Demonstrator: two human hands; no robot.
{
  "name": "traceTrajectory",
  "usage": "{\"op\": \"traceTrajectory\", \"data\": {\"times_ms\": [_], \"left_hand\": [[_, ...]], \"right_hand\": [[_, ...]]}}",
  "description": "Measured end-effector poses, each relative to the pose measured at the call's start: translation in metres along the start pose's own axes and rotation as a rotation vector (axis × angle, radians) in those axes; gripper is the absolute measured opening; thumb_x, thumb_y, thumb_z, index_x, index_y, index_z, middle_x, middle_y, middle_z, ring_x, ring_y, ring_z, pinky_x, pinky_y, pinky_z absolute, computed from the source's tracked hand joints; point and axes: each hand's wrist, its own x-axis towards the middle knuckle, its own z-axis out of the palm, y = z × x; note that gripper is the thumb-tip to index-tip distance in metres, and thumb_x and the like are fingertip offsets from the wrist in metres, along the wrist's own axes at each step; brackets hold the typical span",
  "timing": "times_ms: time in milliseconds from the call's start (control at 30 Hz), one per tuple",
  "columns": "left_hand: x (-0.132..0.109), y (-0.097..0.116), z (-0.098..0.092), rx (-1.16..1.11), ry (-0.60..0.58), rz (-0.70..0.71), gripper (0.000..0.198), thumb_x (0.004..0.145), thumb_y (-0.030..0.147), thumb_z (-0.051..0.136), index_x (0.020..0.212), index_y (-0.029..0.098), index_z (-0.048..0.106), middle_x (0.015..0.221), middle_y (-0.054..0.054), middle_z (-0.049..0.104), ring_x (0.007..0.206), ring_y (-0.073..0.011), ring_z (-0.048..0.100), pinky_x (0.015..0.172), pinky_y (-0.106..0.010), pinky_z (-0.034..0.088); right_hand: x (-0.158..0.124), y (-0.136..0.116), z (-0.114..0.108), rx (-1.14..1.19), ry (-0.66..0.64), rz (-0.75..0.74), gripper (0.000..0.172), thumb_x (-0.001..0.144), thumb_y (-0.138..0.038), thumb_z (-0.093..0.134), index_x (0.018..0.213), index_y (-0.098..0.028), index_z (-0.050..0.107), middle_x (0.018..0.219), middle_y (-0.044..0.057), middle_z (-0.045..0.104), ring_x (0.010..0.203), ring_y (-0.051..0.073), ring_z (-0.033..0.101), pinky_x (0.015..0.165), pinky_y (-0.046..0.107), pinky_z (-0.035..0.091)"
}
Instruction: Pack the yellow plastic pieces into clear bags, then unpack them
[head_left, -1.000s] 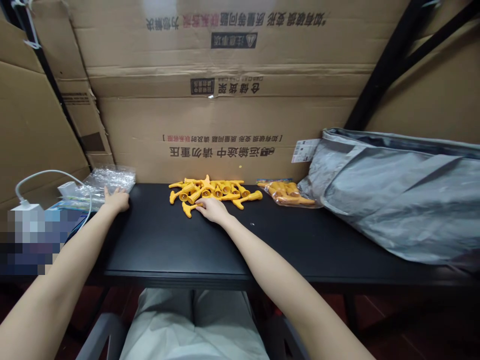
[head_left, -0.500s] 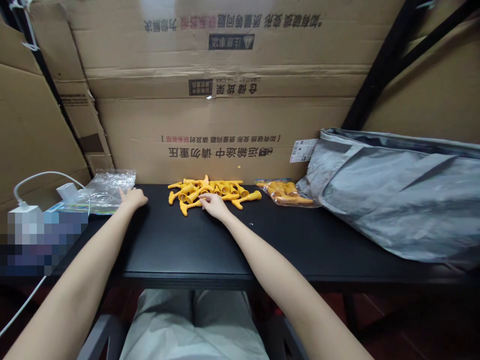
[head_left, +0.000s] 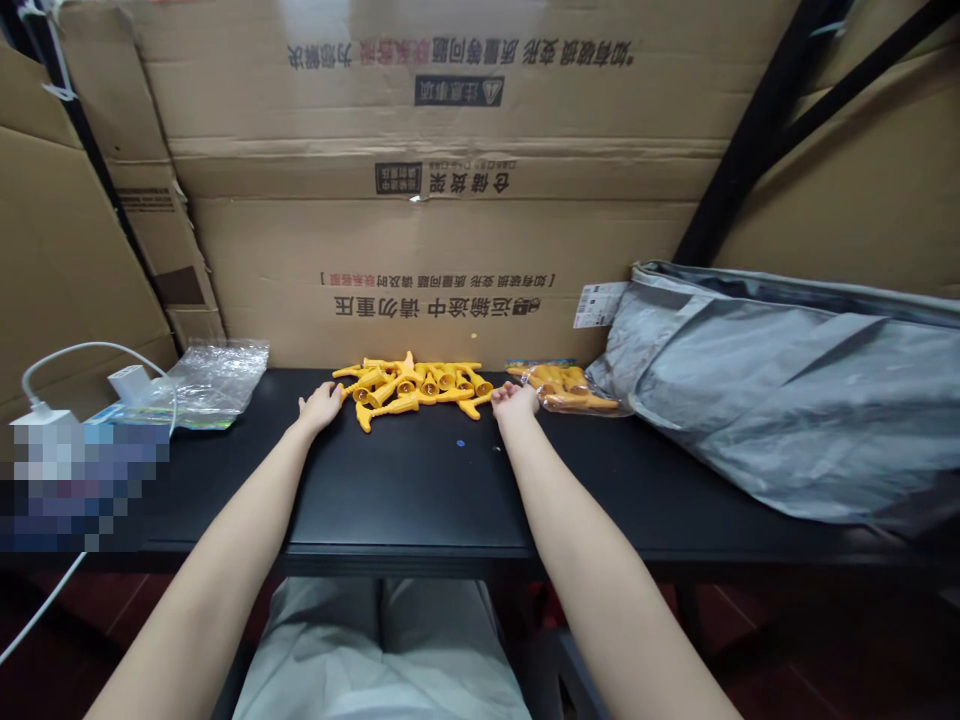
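Several yellow plastic pieces (head_left: 409, 385) lie in a loose pile on the black tabletop, against the cardboard. They have flared, hollow ends and narrow, crosswise tips; I cannot tell what they are. My left hand (head_left: 321, 408) rests at the pile's left edge, thumb apart from the fingers, touching or nearly touching a piece. At the right edge is my right hand (head_left: 516, 400), loosely curved, fingertips against the end of a yellow piece (head_left: 474, 405) that it partly covers. No firm grip shows in either hand. Just beyond my right hand sits a clear bag of yellow pieces (head_left: 574, 385).
A crumpled clear plastic bag (head_left: 217, 380) lies on the left, near a white charger (head_left: 45, 445) with a cable. A large grey fabric bag (head_left: 787, 400) fills the right side. Cardboard (head_left: 450, 235) walls the back. A small blue bit (head_left: 460, 443) lies on the tabletop (head_left: 405, 500).
My left hand has moved right, from the clear plastic bag to the pile's left edge. My right hand has moved right, from the pile's front to its right end. The blue bit now shows.
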Motion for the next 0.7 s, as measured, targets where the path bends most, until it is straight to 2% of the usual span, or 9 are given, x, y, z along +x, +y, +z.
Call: {"op": "traceTrajectory", "data": {"times_ms": [200,500,700], "left_hand": [[-0.003,-0.005,-0.001,-0.053,0.011,0.126,0.040,0.091,0.037,0.032,0.120,0.023,0.056,0.127,-0.008,0.060,0.123,-0.0269,0.051,0.109,-0.050,0.024],[-0.006,0.000,-0.002,-0.065,-0.001,0.154,0.037,0.092,0.034,0.033,0.118,0.021,0.056,0.126,-0.008,0.061,0.122,-0.0228,0.052,0.106,-0.041,0.030],[-0.008,0.003,-0.003,-0.084,0.012,0.150,0.037,0.093,0.033,0.034,0.121,0.020,0.053,0.129,-0.010,0.058,0.121,-0.0233,0.052,0.104,-0.042,0.032]], "right_hand": [[0.023,-0.002,-0.012,0.030,0.052,-0.035,0.025,0.095,-0.033,0.023,0.080,-0.022,0.038,0.058,-0.006,0.042,0.037,0.005,0.039,0.038,0.014,0.041],[0.044,-0.001,-0.018,0.006,0.043,-0.125,0.033,0.097,-0.043,0.015,0.088,-0.022,0.040,0.064,-0.005,0.045,0.042,0.004,0.046,0.048,0.015,0.047],[0.046,-0.002,-0.016,0.011,0.162,-0.207,0.027,0.095,-0.028,0.020,0.091,-0.019,0.046,0.061,-0.004,0.048,0.041,0.007,0.050,0.046,0.019,0.049]]}}
